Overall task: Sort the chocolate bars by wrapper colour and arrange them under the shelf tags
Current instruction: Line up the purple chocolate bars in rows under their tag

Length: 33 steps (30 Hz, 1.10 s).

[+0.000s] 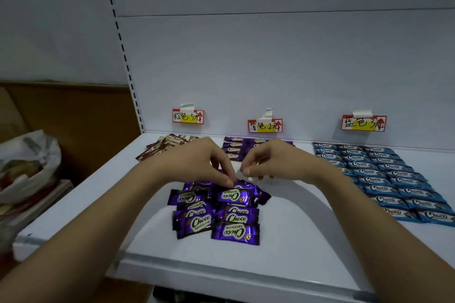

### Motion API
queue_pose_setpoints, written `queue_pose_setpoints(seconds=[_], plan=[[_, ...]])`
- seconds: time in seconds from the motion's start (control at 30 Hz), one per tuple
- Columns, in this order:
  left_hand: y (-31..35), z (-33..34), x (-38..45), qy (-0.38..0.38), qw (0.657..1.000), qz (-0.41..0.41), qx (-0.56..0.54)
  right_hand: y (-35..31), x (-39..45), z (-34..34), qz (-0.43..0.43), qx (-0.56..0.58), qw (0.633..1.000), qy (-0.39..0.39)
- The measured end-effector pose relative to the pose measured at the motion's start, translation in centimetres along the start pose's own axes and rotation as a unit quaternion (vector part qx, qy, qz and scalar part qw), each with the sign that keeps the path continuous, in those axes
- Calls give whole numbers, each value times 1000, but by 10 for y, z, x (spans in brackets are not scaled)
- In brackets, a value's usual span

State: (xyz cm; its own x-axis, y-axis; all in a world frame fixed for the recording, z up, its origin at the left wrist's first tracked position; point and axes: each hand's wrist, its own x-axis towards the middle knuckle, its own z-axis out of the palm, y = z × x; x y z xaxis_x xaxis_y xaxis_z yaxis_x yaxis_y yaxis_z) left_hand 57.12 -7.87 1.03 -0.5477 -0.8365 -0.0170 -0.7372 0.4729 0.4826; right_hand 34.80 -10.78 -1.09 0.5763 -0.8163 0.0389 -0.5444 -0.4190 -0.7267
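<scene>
A loose pile of several purple Choco bars [216, 214] lies mid-shelf. My left hand [204, 162] pinches the top edge of one purple bar [234, 195] at the pile's far side. Beside it, my right hand [268, 162] has its fingers curled, fingertips near that bar's end; whether it grips anything I cannot tell. Behind the hands, neat purple bars [236, 147] lie under the middle tag [265, 126]. Brown bars [167, 146] sit under the left tag [188, 116]. Blue bars [389, 177] fill rows under the right tag [364, 123].
The white shelf [295, 241] has a front lip near me and a white back panel. To the left, below the shelf, a plastic bag [27, 162] with goods rests on stacked items against a brown board.
</scene>
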Motion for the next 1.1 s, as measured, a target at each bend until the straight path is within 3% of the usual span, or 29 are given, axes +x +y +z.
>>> queue_pose_setpoints(seconds=[0.33, 0.4, 0.57, 0.73, 0.87, 1.0, 1.1], plan=[[19, 20, -13, 2, 997, -53, 48, -10, 0, 12, -50, -21, 999, -7], [17, 12, -18, 31, 996, -69, 36, -11, 1, 12, -40, -31, 999, -12], [1, -11, -31, 193, 964, -100, -156, -11, 2, 17, -25, -68, 996, -42], [-10, -9, -17, 224, 923, -122, -288, -10, 4, 16, -8, -70, 996, -45], [-18, -11, 12, 234, 903, -124, -338, -8, 1, 5, -2, 49, 999, -12], [-29, -17, 42, 201, 922, -140, -300, 2, -1, -9, 35, 169, 982, 70], [-37, -17, 56, 174, 943, -123, -255, 11, 2, -16, 75, 179, 969, 155]])
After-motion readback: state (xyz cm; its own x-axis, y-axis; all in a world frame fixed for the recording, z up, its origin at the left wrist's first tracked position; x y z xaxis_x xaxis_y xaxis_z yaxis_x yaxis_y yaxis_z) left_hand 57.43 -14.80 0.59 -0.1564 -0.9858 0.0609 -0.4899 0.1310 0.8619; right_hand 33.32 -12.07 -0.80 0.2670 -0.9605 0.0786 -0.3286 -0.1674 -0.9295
